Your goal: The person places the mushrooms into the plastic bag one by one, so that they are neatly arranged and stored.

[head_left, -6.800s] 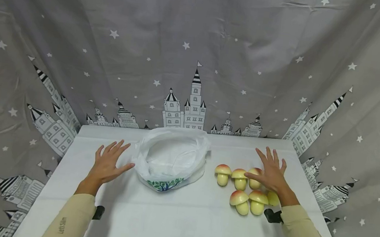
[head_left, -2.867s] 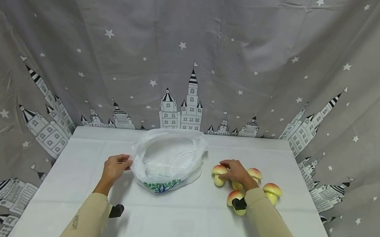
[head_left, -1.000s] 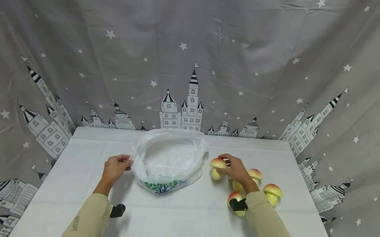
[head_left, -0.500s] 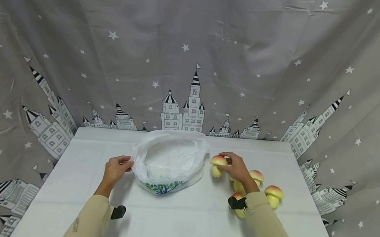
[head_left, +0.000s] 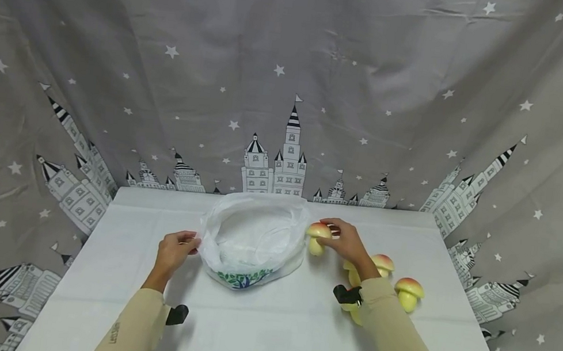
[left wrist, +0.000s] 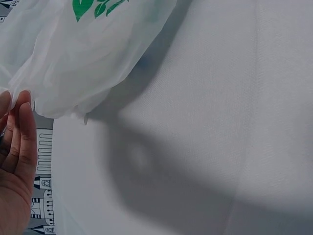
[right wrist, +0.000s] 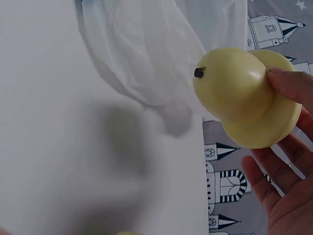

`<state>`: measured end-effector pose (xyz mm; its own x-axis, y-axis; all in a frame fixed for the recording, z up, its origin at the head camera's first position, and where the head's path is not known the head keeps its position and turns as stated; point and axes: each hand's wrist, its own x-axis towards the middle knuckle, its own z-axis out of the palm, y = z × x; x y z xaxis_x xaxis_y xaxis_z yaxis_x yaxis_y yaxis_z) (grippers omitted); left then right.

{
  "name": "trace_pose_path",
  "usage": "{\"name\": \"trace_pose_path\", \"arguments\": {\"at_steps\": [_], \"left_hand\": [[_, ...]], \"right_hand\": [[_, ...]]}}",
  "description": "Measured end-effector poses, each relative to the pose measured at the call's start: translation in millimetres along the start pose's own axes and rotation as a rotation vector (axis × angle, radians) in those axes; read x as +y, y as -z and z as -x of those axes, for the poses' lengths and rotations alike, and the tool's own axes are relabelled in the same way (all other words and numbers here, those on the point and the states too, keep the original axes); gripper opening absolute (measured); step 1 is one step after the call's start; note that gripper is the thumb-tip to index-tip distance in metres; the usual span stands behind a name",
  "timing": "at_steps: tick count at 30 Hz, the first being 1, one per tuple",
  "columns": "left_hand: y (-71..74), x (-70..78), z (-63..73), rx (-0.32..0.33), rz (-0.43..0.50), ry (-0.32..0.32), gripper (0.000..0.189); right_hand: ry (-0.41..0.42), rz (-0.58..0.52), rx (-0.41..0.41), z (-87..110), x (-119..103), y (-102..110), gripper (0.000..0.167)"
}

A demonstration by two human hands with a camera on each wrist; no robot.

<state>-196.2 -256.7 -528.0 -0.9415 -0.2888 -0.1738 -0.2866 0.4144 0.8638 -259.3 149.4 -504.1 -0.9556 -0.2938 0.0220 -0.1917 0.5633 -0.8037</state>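
My left hand (head_left: 172, 256) pinches the left edge of a white plastic bag (head_left: 254, 276) with a green and blue tree print. The bag stands with its mouth open upward; in the left wrist view, the thumb and fingers (left wrist: 27, 132) hold its thin film. A toy mushroom (head_left: 317, 238) with a red-yellow cap and pale yellow stem is held by my right hand (head_left: 349, 246), just right of the bag. Seen from the right wrist, that mushroom (right wrist: 234, 88) is raised off the table, its stem end facing the camera and the thumb against it.
More toy mushrooms lie on the white table (head_left: 262, 341) under and beside the right forearm: one by the wrist (head_left: 383, 264), another farther right (head_left: 409, 294), others partly hidden. A grey curtain (head_left: 209, 74) with castles and stars hangs behind the table.
Both hands came down from hovering open; the left took the bag's edge, the right took a mushroom. Over the last second the mushroom has moved up and left toward the bag. The left hand stays put.
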Motion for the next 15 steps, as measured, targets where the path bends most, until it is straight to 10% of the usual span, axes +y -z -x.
{"name": "trace_pose_path", "arguments": {"at_steps": [15], "left_hand": [[4.7,3.5,2.2,-0.005,0.007,0.021,0.033]], "right_hand": [[0.09,-0.105,0.058,-29.1,-24.9,-25.5,0.05]]}}
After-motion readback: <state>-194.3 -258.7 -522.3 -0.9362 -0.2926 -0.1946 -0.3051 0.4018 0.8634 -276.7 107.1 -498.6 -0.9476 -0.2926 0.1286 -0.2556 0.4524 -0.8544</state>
